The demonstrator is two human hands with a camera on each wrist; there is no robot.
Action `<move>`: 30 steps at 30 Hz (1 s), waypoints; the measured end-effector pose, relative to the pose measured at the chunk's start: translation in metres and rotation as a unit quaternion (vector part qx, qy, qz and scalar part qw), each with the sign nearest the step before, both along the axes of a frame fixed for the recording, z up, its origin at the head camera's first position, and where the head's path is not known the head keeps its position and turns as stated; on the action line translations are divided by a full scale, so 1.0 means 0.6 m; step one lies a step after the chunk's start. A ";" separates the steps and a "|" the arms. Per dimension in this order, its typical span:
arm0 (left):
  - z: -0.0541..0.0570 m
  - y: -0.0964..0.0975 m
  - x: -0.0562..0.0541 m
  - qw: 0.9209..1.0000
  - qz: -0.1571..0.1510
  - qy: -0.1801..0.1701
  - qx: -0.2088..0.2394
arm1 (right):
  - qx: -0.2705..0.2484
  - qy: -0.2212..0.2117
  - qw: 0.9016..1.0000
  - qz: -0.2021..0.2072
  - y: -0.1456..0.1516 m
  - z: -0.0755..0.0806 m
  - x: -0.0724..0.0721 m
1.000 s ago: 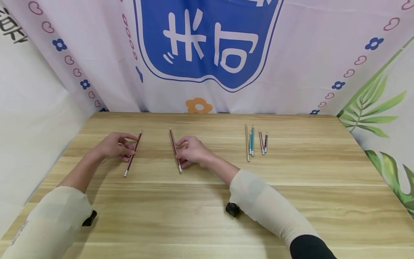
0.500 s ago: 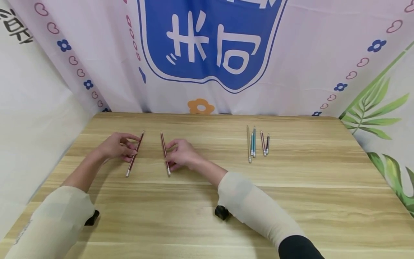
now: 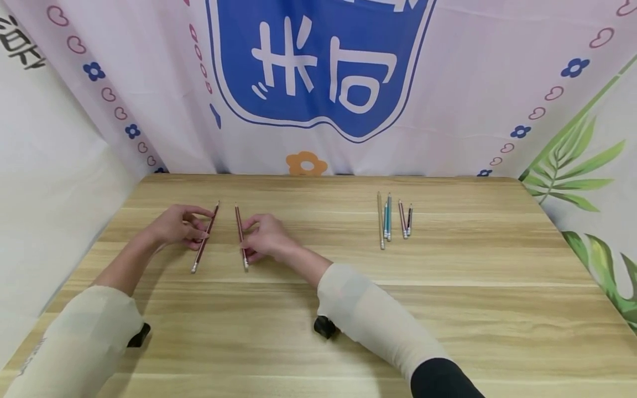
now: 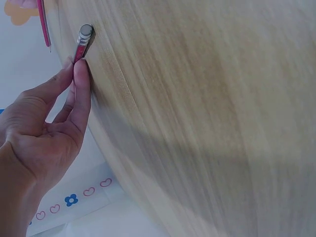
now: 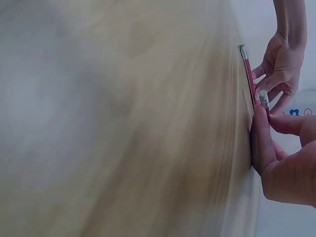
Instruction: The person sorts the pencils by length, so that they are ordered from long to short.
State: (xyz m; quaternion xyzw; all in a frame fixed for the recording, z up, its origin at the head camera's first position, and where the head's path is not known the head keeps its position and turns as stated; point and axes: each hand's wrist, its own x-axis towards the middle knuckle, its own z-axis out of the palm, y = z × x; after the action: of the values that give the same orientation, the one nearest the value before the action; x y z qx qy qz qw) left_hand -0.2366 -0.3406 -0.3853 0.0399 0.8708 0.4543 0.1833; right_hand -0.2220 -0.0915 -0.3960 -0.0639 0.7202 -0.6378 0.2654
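Observation:
Two dark red pencils with white eraser ends lie side by side at the left of the table. My left hand [image 3: 178, 225] pinches the left pencil [image 3: 201, 251], which slants with its point away from me. In the left wrist view, thumb and fingers grip that pencil just below its metal eraser band. My right hand [image 3: 266, 236] pinches the right pencil [image 3: 239, 221] from its right side, a short gap from the other one. The right wrist view shows the eraser end [image 5: 264, 97] of this pencil between thumb and finger, with the left hand [image 5: 282, 64] beyond.
At the right back of the wooden table [image 3: 473, 309] lie several more pencils: a long tan pencil [image 3: 381, 221], two teal pencils [image 3: 389, 218], a reddish pencil [image 3: 402, 218] and a short dark pencil [image 3: 410, 220]. A printed cloth [image 3: 463, 99] hangs behind the table.
My right hand has slid left with its pencil, narrowing the gap to the left pencil. The left hand and its pencil have stayed in place.

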 end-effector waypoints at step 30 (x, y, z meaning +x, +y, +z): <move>0.005 0.001 0.003 1.000 0.004 -0.014 0.013 | 0.101 0.058 0.992 -0.043 -0.062 0.013 -0.006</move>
State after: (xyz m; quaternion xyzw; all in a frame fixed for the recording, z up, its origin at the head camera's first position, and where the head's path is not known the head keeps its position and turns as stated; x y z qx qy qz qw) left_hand -0.2349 -0.3397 -0.3824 0.0320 0.8625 0.4665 0.1933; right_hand -0.2254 -0.1289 -0.3882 -0.0430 0.7975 -0.5674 0.2005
